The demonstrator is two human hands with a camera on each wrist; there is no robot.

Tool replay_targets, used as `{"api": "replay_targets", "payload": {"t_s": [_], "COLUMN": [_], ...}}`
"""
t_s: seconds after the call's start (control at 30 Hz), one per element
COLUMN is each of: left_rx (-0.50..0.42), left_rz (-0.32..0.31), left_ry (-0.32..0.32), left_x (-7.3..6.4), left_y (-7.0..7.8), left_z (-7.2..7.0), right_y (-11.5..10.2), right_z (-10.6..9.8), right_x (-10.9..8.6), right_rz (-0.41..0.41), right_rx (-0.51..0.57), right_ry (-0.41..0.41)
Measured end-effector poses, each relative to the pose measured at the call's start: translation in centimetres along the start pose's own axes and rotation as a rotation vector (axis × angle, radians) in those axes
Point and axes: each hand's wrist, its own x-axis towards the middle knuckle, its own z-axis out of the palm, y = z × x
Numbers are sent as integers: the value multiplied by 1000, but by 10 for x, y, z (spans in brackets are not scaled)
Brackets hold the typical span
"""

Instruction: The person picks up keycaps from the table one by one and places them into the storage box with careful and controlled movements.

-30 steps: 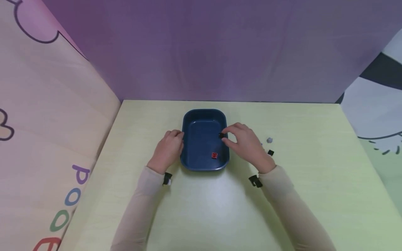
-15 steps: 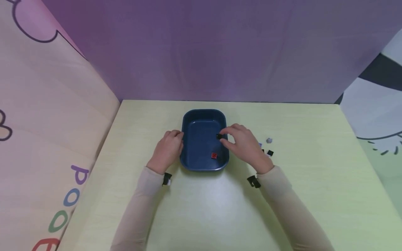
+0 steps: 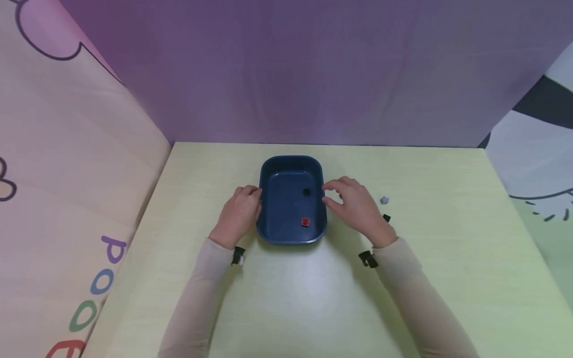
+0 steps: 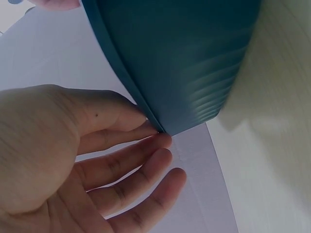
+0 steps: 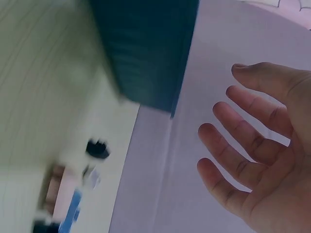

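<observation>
A dark blue rectangular tray (image 3: 283, 209) stands on the table. My left hand (image 3: 239, 214) holds its left rim, thumb and index finger at the edge in the left wrist view. Inside the tray lie a small red toy brick (image 3: 305, 222) near the front right and a small black piece (image 3: 306, 192) farther back, too dark to make out well. My right hand (image 3: 358, 211) is at the tray's right rim, thumb and index finger apart with nothing between them. In the right wrist view its fingers (image 5: 233, 172) are spread and loosely bent.
A small grey piece (image 3: 384, 200) and a black piece (image 3: 387, 218) lie right of my right hand. The right wrist view shows several blurred pieces, among them a black studded brick (image 5: 97, 149) and a blue one (image 5: 72, 211). A purple wall (image 3: 286, 74) backs the table.
My right hand has let go of the black piece, which now lies in the tray, and has drawn back to the right with its fingers parted. The left hand has stayed put.
</observation>
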Motion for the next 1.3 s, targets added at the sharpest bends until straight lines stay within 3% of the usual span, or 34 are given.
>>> {"api": "replay_targets", "payload": {"t_s": [0.27,0.73,0.97,1.3], "left_rx": [-6,-18,-26,-32], "left_rz": [-10,3,2,4], "left_ry": [-12,17,18,21], "left_x": [-2,-3,-2,-1], "left_y": [0,-2,-2,-2], "left_z": [0,1,1,2], "right_y": [34,73,82,88], "right_z": [-5,-11,-6,1], "right_x": [-15,-48,-58,-58], "right_rz": [76,235,201,176], "right_rx": [-110,-158,-161,-208], "right_ry": [26,-90,-96,-102]}}
